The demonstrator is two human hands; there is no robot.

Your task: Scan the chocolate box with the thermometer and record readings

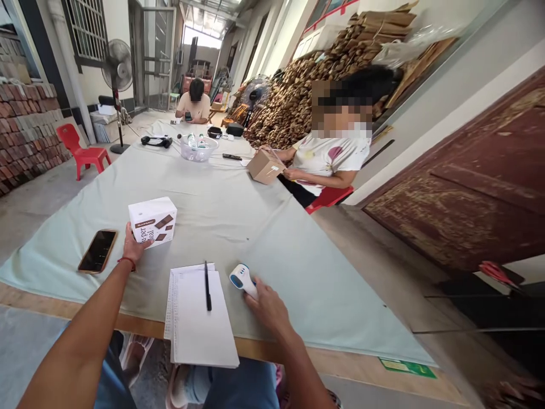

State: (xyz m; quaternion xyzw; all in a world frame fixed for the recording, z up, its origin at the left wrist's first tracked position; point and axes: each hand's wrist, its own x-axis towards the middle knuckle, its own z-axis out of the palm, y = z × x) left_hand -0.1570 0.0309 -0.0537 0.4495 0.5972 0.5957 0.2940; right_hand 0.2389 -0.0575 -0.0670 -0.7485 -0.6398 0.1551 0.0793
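Observation:
My left hand [135,245] grips the lower left corner of a white box [154,218] printed with brown chocolate-like pieces. The box stands on the cloth-covered table, its front turned toward me. To the left of that hand lies a phone [97,251] with a dark screen. My right hand [269,307] is closed around the handle of a white and blue infrared thermometer [242,277], which is low over or resting on the cloth; I cannot tell which. Between my hands is a stack of paper [198,324] with a black pen [208,287] on top, overhanging the table edge.
Further along the table [204,204] are a clear basin [199,150] with bottles, a black headset-like device [156,141] and a dark remote [232,157]. At right, a seated person holds a cardboard box [264,166]; another sits at the far end. A red chair [87,152] stands left.

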